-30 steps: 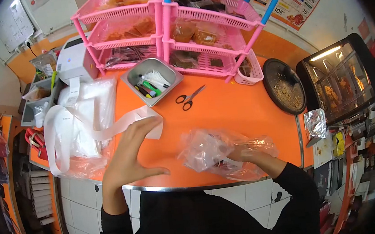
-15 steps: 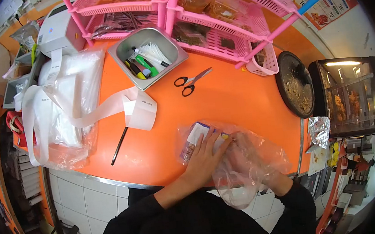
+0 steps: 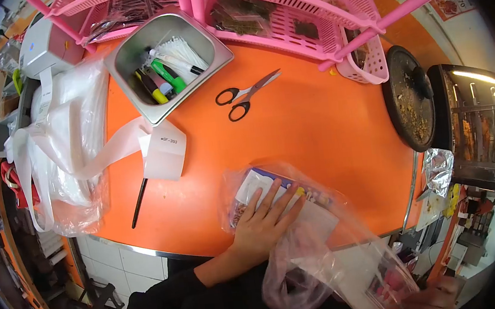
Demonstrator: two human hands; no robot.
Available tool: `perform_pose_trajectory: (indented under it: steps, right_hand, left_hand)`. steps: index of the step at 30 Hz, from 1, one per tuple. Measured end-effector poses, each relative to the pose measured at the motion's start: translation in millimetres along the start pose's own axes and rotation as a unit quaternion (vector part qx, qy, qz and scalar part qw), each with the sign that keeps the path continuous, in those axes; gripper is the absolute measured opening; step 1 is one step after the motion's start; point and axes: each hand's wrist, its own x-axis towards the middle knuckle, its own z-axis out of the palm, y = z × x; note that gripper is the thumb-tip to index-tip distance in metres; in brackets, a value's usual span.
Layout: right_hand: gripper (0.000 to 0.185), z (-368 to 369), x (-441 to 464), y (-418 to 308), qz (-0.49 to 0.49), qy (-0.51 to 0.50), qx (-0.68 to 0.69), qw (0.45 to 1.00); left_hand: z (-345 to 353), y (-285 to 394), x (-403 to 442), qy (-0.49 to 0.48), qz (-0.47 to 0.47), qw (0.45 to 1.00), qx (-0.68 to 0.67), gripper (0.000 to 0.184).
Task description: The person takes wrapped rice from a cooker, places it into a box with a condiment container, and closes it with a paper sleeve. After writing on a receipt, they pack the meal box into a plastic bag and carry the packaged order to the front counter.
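My left hand (image 3: 266,224) lies with fingers spread on a blue-edged packet with a white label (image 3: 254,185), inside or under a clear plastic bag (image 3: 305,262) near the table's front edge. At the lower right, my right hand (image 3: 437,297) is closed on the far end of the bag, which stretches between the two hands. Scissors (image 3: 248,96) lie partly open beyond them. To the left, a curled paper label strip (image 3: 165,150) covers one end of a black pen (image 3: 139,203).
A metal container (image 3: 170,60) of pens and white ties stands before pink racks (image 3: 283,32). Clear bags (image 3: 72,124) and a label printer (image 3: 46,46) are at left. A dark round dish (image 3: 410,97) and a lit display cabinet (image 3: 474,121) stand at right.
My left hand first came across onto the packet and now presses it with spread fingers. My right hand has moved down and right, stretching the bag. The view has shifted closer to the table.
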Motion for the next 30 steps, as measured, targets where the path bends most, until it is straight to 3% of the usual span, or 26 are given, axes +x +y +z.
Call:
perform_pose_trajectory:
  steps: [2, 4, 7, 9, 15, 30]
  right_hand:
    - [0.030, 17.2, 6.5, 13.0, 0.035, 0.087, 0.009, 0.996]
    - [0.030, 48.8, 16.1, 28.7, 0.130, 0.139, 0.053, 0.980]
    - [0.031, 128.4, 47.0, 41.2, 0.294, 0.184, 0.197, 0.917]
    - [0.031, 182.2, 68.5, 31.6, 0.342, 0.188, 0.288, 0.874]
    - [0.032, 258.6, 94.3, -7.0, 0.365, 0.157, 0.400, 0.826]
    - [0.036, 260.9, 79.5, -17.8, 0.389, 0.120, 0.425, 0.808]
  left_hand:
    - [2.5, -5.4, -1.1, 0.004, 0.012, 1.000, 0.002, 0.041]
    - [-3.0, -6.3, -0.4, -0.009, 0.024, 1.000, 0.012, 0.037]
    - [-6.5, -2.0, 4.4, 0.005, -0.010, 1.000, 0.001, 0.028]
    - [-7.3, 0.0, 6.8, 0.017, -0.013, 1.000, 0.018, 0.026]
    - [1.8, 0.1, 3.0, 0.034, -0.022, 0.998, 0.045, 0.020]
    - [6.7, 0.9, -1.1, 0.029, -0.034, 0.998, 0.038, 0.015]
